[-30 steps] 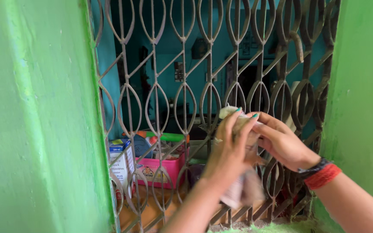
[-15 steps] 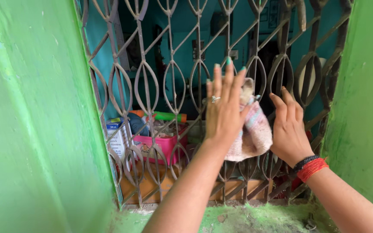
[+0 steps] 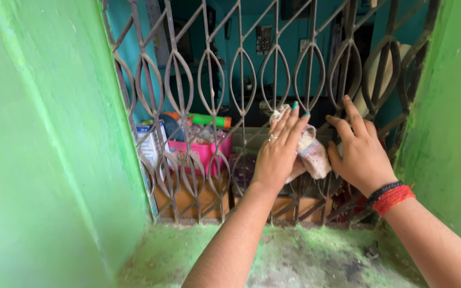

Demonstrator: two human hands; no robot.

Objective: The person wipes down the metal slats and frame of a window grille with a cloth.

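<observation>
Head view: metal grille (image 3: 209, 69) between green walls (image 3: 44, 149)

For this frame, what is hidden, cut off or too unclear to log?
Head view:
- Cloth: partly behind the left hand and grille bars; its full shape is hidden.
- Left hand's grip on the cloth: palm faces away, unclear.
- Right hand: fingertips on the bars; whether they touch the cloth, unclear.
- Pink tub: contents broken up by bars.
- Room behind: dark, blurred.
</observation>
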